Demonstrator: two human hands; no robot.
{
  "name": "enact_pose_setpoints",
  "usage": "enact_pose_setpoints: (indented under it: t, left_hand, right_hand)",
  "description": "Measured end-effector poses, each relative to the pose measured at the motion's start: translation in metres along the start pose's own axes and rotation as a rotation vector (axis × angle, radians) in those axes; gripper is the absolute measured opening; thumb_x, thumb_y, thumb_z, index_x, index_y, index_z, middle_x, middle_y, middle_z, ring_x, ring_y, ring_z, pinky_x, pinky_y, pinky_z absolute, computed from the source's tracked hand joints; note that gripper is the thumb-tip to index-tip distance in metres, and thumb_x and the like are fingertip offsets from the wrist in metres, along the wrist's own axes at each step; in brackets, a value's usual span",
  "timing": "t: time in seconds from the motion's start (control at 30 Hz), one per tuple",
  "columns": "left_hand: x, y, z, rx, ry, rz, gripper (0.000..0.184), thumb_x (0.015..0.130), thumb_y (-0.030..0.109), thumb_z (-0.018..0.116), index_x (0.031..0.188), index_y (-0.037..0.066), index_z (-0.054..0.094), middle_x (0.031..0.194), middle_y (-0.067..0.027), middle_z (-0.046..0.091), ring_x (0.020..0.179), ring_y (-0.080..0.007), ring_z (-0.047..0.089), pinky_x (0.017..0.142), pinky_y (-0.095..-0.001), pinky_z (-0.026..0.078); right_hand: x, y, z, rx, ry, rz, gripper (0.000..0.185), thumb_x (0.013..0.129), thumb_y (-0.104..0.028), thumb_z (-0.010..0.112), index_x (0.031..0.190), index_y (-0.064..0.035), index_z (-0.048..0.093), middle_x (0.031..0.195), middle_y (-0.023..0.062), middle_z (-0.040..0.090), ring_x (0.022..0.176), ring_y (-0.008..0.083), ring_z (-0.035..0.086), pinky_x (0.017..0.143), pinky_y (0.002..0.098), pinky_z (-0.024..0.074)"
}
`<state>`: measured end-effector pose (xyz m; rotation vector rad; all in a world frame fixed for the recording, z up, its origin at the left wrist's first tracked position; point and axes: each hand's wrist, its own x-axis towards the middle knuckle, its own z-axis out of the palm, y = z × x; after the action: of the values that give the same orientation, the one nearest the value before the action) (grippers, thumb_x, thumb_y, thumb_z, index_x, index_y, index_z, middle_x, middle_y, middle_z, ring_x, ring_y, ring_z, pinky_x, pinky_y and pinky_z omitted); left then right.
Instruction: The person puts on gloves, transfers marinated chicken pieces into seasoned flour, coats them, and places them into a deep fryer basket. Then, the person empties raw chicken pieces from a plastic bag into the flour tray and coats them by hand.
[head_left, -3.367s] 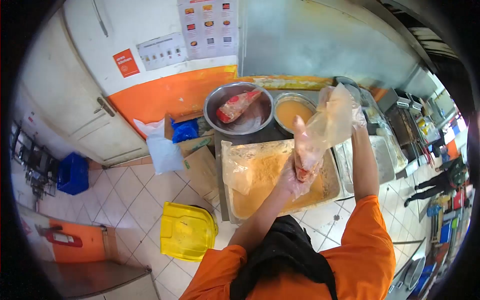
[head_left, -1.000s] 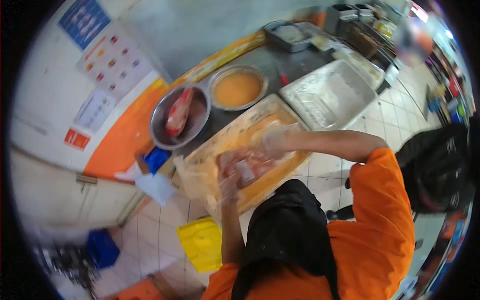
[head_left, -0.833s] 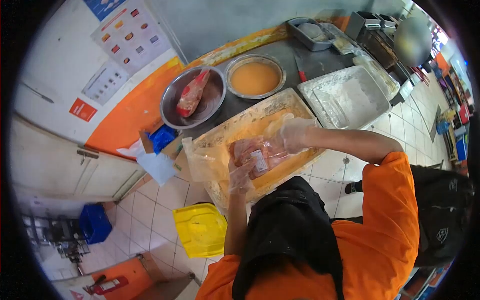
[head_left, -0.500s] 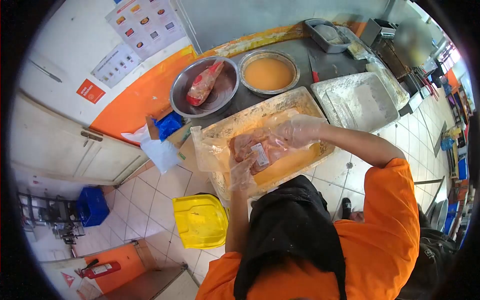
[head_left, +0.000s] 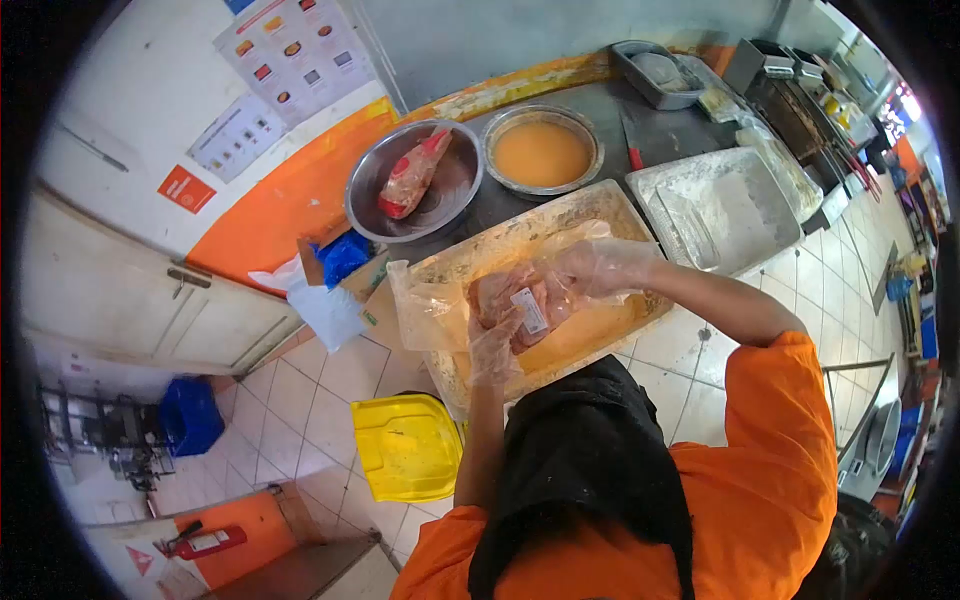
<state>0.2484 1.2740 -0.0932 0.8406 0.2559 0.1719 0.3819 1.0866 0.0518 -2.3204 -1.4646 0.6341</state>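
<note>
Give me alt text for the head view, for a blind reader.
Gloved left hand and right hand hold a labelled clear bag, apparently of raw meat, at an orange-dusted tray. Beyond it sit a metal bowl with a red-marked bag and a pan of orange liquid.

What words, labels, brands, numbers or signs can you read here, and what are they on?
None reads clearly.
Orange wall sign: lettering too small.
Picture poster: too small.
White notice below it: too small.
Label on the meat pack: blurred.
Fire extinguisher sticker: too small.
Triangular sign: unclear.
Red-marked bag in the metal bowl: unreadable.
</note>
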Motion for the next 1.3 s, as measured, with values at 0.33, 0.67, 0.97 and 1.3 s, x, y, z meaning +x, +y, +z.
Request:
enact_pose_setpoints:
  t: [0.33, 0.67, 0.97, 1.3]
  left_hand:
    - [0.001, -0.003, -0.002, -0.118, -0.034, -0.011, 0.065, 0.079, -0.008, 0.068, 0.138, 0.006, 0.043, 0.121, -0.0104, 0.062, 0.104, -0.0187, 0.064, 0.089, -0.0328, 0.055]
    - [-0.003, -0.018, -0.033, -0.373, -0.01, -0.183, 0.048, 0.095, 0.04, 0.06, 0.131, 0.01, 0.05, 0.111, -0.003, 0.064, 0.093, -0.0159, 0.065, 0.075, -0.0299, 0.057]
    - [0.021, -0.028, -0.036, -0.456, -0.095, -0.179, 0.049, 0.097, 0.048, 0.051, 0.131, 0.013, 0.052, 0.111, -0.0025, 0.065, 0.092, -0.0154, 0.066, 0.071, -0.0295, 0.058]
    - [0.006, 0.002, -0.07, -0.291, 0.083, -0.042, 0.037, 0.093, 0.027, 0.063, 0.122, 0.005, 0.056, 0.105, -0.0058, 0.066, 0.09, -0.0195, 0.067, 0.079, -0.033, 0.057]
  right_hand:
    - [0.019, 0.027, 0.057, 0.166, 0.332, 0.057, 0.023, 0.08, -0.02, 0.065, 0.1, -0.0106, 0.069, 0.097, 0.0141, 0.067, 0.086, 0.0299, 0.065, 0.077, 0.04, 0.0515]
    - [-0.006, -0.035, -0.017, 0.301, 0.351, 0.103, 0.017, 0.078, -0.014, 0.071, 0.093, -0.007, 0.069, 0.088, 0.0102, 0.068, 0.079, 0.0288, 0.064, 0.073, 0.0367, 0.0516]
    - [-0.009, -0.074, -0.077, -0.17, 0.417, -0.083, 0.016, 0.077, -0.009, 0.071, 0.092, -0.0067, 0.068, 0.087, 0.0096, 0.067, 0.082, 0.0277, 0.064, 0.073, 0.0368, 0.0511]
    - [-0.043, -0.031, -0.076, 0.579, 0.796, 0.397, 0.012, 0.085, -0.009, 0.07, 0.095, -0.0021, 0.07, 0.086, 0.0037, 0.068, 0.082, 0.0115, 0.062, 0.074, 0.0275, 0.0507]
